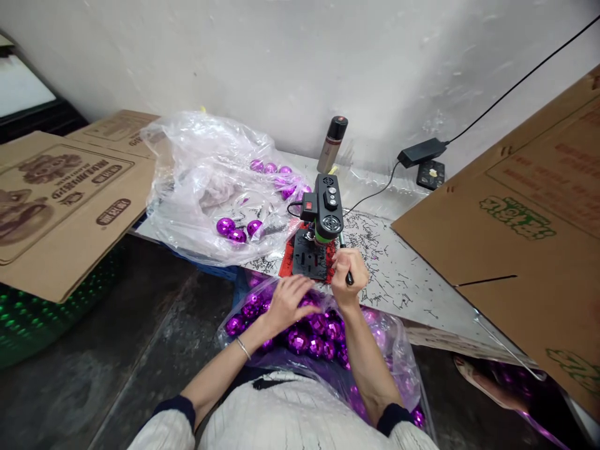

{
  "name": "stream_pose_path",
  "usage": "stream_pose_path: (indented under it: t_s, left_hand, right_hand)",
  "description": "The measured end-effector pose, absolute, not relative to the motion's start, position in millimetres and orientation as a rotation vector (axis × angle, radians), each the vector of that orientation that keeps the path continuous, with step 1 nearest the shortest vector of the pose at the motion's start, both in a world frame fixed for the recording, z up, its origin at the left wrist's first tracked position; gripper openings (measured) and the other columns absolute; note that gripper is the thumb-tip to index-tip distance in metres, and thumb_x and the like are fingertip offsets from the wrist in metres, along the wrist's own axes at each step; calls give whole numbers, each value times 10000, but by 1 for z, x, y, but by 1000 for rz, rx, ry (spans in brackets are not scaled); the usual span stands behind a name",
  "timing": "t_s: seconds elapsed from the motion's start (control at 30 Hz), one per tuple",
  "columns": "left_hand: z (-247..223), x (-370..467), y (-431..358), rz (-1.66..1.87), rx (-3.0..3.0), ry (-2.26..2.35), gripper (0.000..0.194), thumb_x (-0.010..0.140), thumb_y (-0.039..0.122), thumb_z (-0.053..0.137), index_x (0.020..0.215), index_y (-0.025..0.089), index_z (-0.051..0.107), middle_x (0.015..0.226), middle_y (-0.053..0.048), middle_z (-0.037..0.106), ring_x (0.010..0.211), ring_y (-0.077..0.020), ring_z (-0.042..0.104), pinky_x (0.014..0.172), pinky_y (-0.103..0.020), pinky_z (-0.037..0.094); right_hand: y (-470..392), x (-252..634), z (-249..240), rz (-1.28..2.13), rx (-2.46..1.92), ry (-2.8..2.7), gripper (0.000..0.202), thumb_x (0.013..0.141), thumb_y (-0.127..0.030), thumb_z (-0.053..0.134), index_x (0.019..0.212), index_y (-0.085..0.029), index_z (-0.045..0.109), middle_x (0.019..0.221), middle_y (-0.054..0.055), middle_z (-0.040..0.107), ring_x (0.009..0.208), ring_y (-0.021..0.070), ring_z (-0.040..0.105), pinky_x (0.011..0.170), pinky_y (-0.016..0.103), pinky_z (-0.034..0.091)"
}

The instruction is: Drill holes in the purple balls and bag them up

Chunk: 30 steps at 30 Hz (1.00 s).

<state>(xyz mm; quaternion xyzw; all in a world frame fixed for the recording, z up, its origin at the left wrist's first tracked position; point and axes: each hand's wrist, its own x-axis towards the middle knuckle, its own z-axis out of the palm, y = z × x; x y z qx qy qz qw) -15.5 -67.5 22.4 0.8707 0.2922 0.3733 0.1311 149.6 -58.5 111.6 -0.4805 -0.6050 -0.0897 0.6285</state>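
1. Purple faceted balls (300, 334), heaped in an open plastic bag in the lap, directly under the left hand and just near-side of the right-hand grip.
2. Left hand (289, 300): spread flat, palm down on the heap, fingers loosely curled over the balls; whether one is actually pinched cannot be told.
3. Small black bench press (322, 219), just beyond both hands, standing on a red mat (287, 259) on the table (422, 275); thin metal pins scattered across the table to the right of the grip.
4. Right hand (349, 272): closed in a fist round the press's black lever (345, 262), handle tip poking out below the fingers.
5. Second bag (206, 187), clear, far left of the grip, holding a few more purple balls; spray can (332, 144) standing behind the press.
6. Likely risks, as a judgement: lever pulled while left fingers sit near the press head, giving a pinch; loose pins pricking a reaching hand; a round ball slipping from the seat and being marked off-centre; heaped balls rolling off the lap.
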Motion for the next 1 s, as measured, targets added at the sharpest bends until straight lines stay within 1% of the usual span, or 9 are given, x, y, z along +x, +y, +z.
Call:
stream_pose_path:
  t_s: [0.07,0.13,0.23,0.37,0.47,0.63,0.83,0.93,1.0]
  left_hand:
    - [38,-17,-25,1113,2437,1072,316,1031,325,488,1233,161,667,1190,-132,737,1161,-260,656,1025,-438,490]
    - [55,-17,37,1047,2350,1355,340,1022,181,400,1213,122,675,1202,-170,720,1151,-276,651,1018,-450,482]
    - [75,-11,135,683,2243,1699,408,949,44,375,1254,62,645,1187,-218,704,1133,-308,649,994,-437,473]
    - [78,10,211,366,2152,1629,447,926,190,591,1366,117,564,1230,-194,694,1159,-318,644,996,-393,470]
    - [71,32,225,377,2132,1552,477,909,264,655,1351,106,572,1262,-216,670,1193,-333,633,1018,-390,463]
    - [67,46,226,529,1971,1614,439,886,259,672,1281,79,604,1259,-227,658,1209,-341,624,1023,-398,468]
    - [85,6,184,1017,1167,1208,278,880,258,650,1143,170,625,1067,-69,712,839,-140,675,738,-244,534]
    - [95,-21,137,1048,894,1004,253,884,355,645,1067,180,645,933,-46,707,695,-118,660,610,-213,510]
    - [99,-33,101,1032,784,890,318,887,435,624,1059,169,653,895,-59,710,675,-137,673,576,-228,516]
  right_hand:
    - [-59,149,110,-207,-1096,-1385,284,964,-91,469,710,-210,506,686,-8,571,647,128,554,609,288,422]
    - [-59,149,110,-209,-1098,-1380,283,960,-86,470,709,-210,507,682,-7,569,644,130,557,603,290,422]
    - [-58,148,110,-221,-1095,-1366,281,955,-80,466,709,-211,504,673,-9,563,633,131,559,587,290,418]
    - [-59,148,108,-226,-1088,-1378,260,948,-80,470,727,-213,502,676,-11,559,626,128,554,566,280,420]
    - [-61,149,106,-232,-1097,-1409,251,951,-77,464,742,-212,499,685,-11,556,626,118,541,559,268,420]
    - [-63,151,102,-255,-1107,-1442,241,958,-98,468,748,-209,506,701,-3,567,627,114,538,560,263,426]
    - [-61,151,104,-247,-1112,-1418,254,947,-98,475,723,-214,507,682,-8,573,620,121,551,566,271,429]
    - [-59,150,109,-245,-1103,-1417,265,941,-83,475,714,-218,499,668,-9,566,615,126,553,560,274,425]
    - [-58,150,112,-247,-1096,-1412,275,942,-82,471,706,-221,495,654,-10,560,602,129,550,553,278,419]
